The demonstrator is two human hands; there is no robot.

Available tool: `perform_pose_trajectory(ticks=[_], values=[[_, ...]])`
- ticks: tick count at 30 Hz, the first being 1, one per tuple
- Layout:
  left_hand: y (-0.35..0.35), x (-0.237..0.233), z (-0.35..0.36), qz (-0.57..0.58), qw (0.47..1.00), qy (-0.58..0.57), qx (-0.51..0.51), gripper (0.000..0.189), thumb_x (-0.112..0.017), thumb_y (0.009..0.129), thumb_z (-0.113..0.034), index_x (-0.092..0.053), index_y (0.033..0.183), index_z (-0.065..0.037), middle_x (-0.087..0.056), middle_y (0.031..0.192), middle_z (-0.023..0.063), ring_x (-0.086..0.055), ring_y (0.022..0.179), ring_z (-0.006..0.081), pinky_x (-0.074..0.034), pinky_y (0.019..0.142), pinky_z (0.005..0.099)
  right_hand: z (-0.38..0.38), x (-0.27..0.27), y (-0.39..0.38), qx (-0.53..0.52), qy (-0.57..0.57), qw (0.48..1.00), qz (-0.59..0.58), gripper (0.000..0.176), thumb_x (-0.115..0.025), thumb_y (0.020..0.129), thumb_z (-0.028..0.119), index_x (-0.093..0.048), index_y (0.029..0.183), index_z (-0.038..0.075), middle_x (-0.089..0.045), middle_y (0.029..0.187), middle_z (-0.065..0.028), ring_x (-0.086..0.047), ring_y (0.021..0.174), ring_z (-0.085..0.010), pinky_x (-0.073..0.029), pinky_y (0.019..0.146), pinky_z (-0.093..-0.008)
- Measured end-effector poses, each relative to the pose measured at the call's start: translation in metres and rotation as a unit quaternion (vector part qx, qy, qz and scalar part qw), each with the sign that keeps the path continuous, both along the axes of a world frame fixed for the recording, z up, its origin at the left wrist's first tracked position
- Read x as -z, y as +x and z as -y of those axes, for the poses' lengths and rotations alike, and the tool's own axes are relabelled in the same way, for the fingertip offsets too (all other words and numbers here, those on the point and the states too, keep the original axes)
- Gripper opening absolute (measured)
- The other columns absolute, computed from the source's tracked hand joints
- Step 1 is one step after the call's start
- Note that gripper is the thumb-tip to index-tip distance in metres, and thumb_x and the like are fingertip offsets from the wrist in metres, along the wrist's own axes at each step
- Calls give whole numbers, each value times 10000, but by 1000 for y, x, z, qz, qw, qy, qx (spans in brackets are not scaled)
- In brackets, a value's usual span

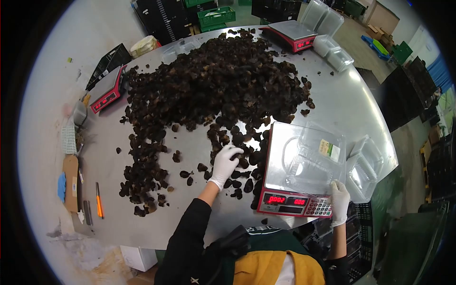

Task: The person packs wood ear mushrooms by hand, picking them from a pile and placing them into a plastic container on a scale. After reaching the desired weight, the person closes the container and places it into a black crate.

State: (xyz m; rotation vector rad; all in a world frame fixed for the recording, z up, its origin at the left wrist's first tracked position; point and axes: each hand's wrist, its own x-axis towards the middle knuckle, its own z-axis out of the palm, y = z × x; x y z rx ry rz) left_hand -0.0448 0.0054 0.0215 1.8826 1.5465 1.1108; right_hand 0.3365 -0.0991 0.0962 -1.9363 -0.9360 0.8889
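My gloved left hand reaches into loose dark brown mushroom pieces, which look like wood ear. Its fingers curl around a few of them, partly hidden beneath the glove. My gloved right hand pinches the near right corner of a clear plastic container with a label. This container rests open on the plate of a red scale, whose lit display reads 0.002 and 0.00. A large heap of the same mushrooms spreads over the metal table beyond my left hand.
Stacked clear containers stand right of the scale. Two more red scales sit at the table's left and far edges, with other containers by the far one. An orange cutter knife lies at left. Black crates stand below the near edge.
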Motion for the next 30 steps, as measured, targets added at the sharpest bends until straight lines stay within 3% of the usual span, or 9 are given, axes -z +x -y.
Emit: perform_pose_trajectory(ticks=[3,7,9,12,16,21,25,26,30], values=[[16,-57,-1,126,991,-45,0,305,-605,698,42,-703,957,-86,-634,1000,102,-642,895,254,-529,779,323,-4,0,-14,-6,16,1000,7,312,-594,959,183,-625,1132,-74,-653,915,-42,-548,793,-58,-456,711,-209],[76,-119,16,81,984,63,143,232,-673,744,-72,-710,967,-126,-636,1059,72,-619,973,246,-491,850,341,-12,-3,-36,-21,3,1000,-10,294,-600,955,199,-642,1102,-53,-630,797,-14,-514,647,-46,-426,580,-209],[109,-113,19,-23,957,138,253,289,-706,743,-171,-687,1032,-164,-614,1146,50,-588,1034,260,-469,868,370,-17,-5,-49,-28,-17,999,-22,289,-600,955,206,-646,1091,-45,-616,749,-3,-492,588,-41,-406,529,-210],[141,-104,23,-214,918,65,327,412,-734,745,-329,-649,1130,-210,-517,1325,70,-507,1167,333,-422,929,473,-22,6,-54,-44,19,999,-21,283,-581,966,224,-652,1061,-33,-589,701,7,-450,524,-34,-364,472,-214],[129,-116,29,-106,937,123,309,476,-723,771,-362,-629,1208,-198,-455,1421,116,-395,1297,354,-353,1028,506,-23,13,-50,-31,61,995,-74,289,-576,973,230,-647,1060,-36,-588,707,5,-454,521,-36,-366,469,-214],[33,-92,14,-32,991,58,114,352,-731,746,-232,-691,1054,-66,-611,1165,140,-582,1051,332,-480,887,376,-18,4,-40,-32,30,998,-41,314,-582,976,255,-634,1073,-39,-594,718,1,-475,547,-35,-387,489,-209],[-44,-13,29,-232,970,-1,-67,597,-721,753,-354,-584,1306,-176,-451,1409,188,-411,1274,412,-338,1060,471,-11,5,-31,-47,40,998,30,325,-597,966,261,-647,1075,-41,-642,815,-50,-581,697,-92,-468,630,-249],[-48,-2,31,-224,972,-64,-40,671,-709,756,-412,-517,1379,-254,-347,1494,189,-310,1337,448,-242,1108,530,-11,10,-29,-62,52,994,67,337,-602,961,267,-651,1083,-43,-652,858,-69,-586,764,-104,-477,694,-262],[-8,-8,55,-284,955,-32,80,739,-742,671,-547,-557,1335,-280,-365,1475,189,-316,1336,432,-241,1092,570,-12,-7,-48,-46,20,999,-12,375,-610,960,285,-617,1144,-41,-604,716,-22,-495,560,-55,-427,516,-236]])
